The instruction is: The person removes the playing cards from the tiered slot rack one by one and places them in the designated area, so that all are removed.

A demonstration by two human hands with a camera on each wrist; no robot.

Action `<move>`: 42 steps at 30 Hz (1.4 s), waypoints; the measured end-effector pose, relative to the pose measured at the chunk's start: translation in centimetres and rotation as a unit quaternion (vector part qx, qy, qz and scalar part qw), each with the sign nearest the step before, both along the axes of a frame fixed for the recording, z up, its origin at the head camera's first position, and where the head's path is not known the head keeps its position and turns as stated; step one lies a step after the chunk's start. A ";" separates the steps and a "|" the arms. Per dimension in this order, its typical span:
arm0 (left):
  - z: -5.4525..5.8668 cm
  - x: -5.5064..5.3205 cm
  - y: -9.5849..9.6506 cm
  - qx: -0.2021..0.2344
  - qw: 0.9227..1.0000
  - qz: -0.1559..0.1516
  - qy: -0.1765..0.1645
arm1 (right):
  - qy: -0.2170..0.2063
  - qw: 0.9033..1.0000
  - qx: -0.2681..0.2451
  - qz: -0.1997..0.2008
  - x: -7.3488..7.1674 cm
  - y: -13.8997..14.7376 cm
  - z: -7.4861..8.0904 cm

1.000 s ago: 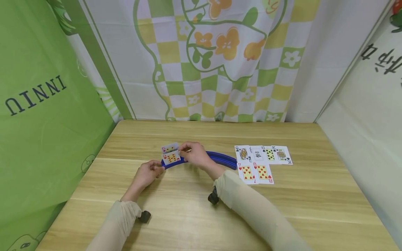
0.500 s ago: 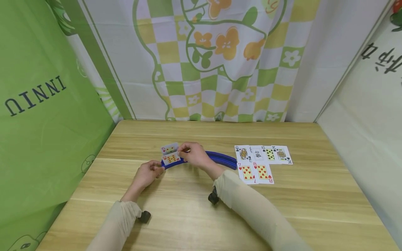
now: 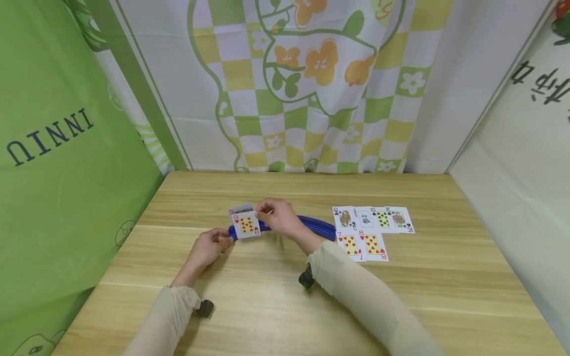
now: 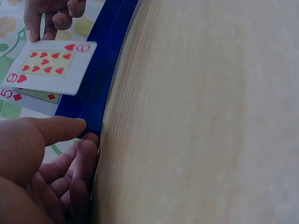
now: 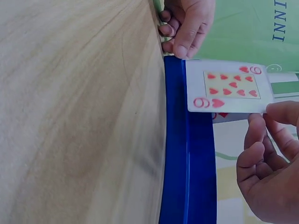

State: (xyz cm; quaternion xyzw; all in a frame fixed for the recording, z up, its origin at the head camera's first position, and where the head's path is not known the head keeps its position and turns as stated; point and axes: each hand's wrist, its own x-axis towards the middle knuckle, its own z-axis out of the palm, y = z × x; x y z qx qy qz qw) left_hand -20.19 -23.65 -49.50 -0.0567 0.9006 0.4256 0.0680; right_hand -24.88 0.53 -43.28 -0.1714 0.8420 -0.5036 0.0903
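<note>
My right hand pinches the nine of hearts by its upper right corner. In the right wrist view the card's lower edge overlaps the blue curved card holder, and its full face shows. Behind it a five of diamonds stands in the holder, mostly covered by the nine. At the holder's left end my left hand grips the blue rim between thumb and fingers. Its thumb lies on the holder in the left wrist view.
Right of the holder, face-up cards lie in two rows on the wooden table: a queen, a ten and a king among those behind, a seven and an eight of hearts in front. Curtains close off the back.
The nine of hearts has come up out of the holder's front slot and toward me, with my right hand rising slightly to the right. My left hand has stayed put.
</note>
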 end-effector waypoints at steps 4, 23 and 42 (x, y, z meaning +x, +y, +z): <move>0.1 0.1 0.0 -0.002 1.000 -0.001 0.002 | -0.001 1.000 0.001 -0.002 0.1 0.3 0.4; -0.2 -0.2 -0.3 -0.010 1.000 -0.005 0.003 | -0.015 1.000 -0.008 -0.020 0.2 2.8 1.0; -0.3 -0.2 -0.2 -0.006 1.000 -0.010 0.005 | -0.019 0.998 -0.017 -0.051 0.1 6.3 1.1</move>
